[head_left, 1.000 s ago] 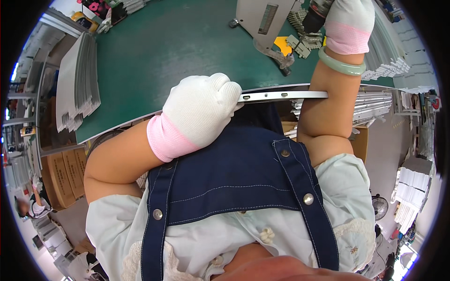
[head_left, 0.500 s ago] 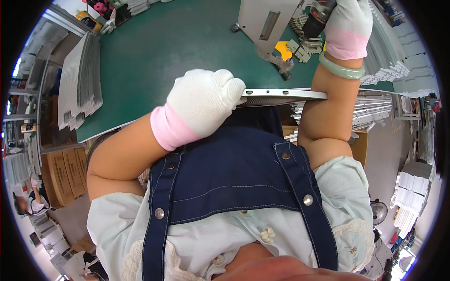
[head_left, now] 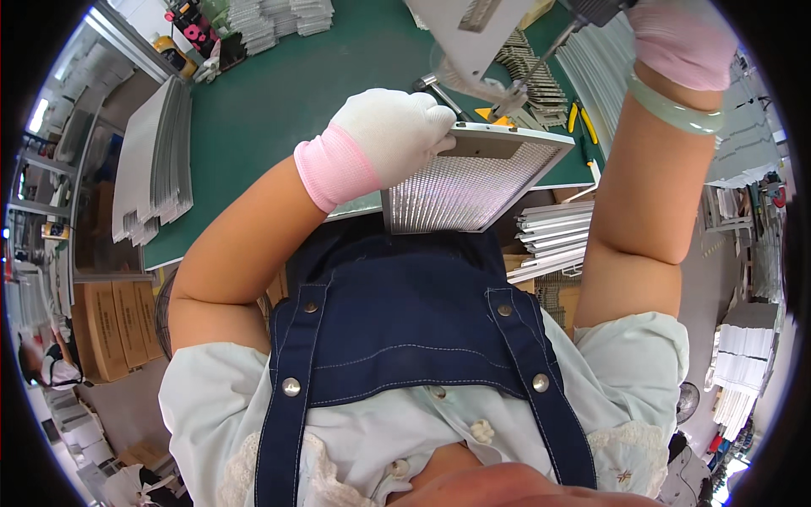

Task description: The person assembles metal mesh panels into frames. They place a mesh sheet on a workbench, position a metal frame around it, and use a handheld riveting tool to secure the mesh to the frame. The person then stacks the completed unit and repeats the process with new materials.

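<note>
My left hand (head_left: 397, 135), in a white glove with a pink cuff, grips the left edge of a flat metal panel with a mesh face (head_left: 473, 182), held tilted above the table's near edge. My right hand (head_left: 684, 38), gloved the same way with a pale green bangle on the wrist, is raised at the top right and holds a powered screwdriver (head_left: 541, 59) whose thin bit points down at the panel's far corner. A white machine part (head_left: 469, 29) hangs just behind the panel.
The green table (head_left: 279, 127) carries stacks of grey metal sheets (head_left: 156, 160) at the left and more stacks (head_left: 279, 21) at the far edge. Metal strips (head_left: 553, 232) lie below the table at right. Cardboard boxes (head_left: 106, 325) stand on the floor at left.
The panel was held edge-on and level at the table edge; now it is tilted up so its mesh face shows. My right hand has risen with the screwdriver toward the panel's corner.
</note>
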Demonstrator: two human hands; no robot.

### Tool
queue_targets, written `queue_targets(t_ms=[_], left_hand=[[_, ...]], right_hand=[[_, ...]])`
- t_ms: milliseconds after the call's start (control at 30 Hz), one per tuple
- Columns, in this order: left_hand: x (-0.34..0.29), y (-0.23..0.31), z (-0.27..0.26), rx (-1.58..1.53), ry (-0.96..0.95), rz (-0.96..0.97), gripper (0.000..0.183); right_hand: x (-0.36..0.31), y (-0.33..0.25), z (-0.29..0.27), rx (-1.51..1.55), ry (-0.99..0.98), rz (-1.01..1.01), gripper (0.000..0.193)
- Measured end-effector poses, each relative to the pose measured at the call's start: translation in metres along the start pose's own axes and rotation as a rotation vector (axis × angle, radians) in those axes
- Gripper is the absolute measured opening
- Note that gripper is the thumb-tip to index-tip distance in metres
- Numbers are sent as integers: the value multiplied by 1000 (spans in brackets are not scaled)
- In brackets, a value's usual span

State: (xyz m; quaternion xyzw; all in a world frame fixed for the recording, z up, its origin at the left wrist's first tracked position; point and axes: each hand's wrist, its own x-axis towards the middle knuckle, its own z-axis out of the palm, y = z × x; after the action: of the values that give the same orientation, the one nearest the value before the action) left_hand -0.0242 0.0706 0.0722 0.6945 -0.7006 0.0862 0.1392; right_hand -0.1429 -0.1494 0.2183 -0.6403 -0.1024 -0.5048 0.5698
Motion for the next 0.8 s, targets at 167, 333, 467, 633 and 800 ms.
queue_targets(t_ms=[167,333,467,633,800], left_hand=[[2,1,0,-2,-6,-12,20],[5,1,-3,-6,-35,-3,20],[2,1,-1,-33,9,20,20],[-1,-2,0,-70,77,40,21],[1,-1,-2,-84,9,-2,21]], right_hand=[[-7,0,2,47,-10,21,23],[-13,1,5,74,-16,29,23],[-13,5,7,91,-19,40,23],[-14,8,10,114,-28,52,24],[-14,12,10,137,-29,59,24]])
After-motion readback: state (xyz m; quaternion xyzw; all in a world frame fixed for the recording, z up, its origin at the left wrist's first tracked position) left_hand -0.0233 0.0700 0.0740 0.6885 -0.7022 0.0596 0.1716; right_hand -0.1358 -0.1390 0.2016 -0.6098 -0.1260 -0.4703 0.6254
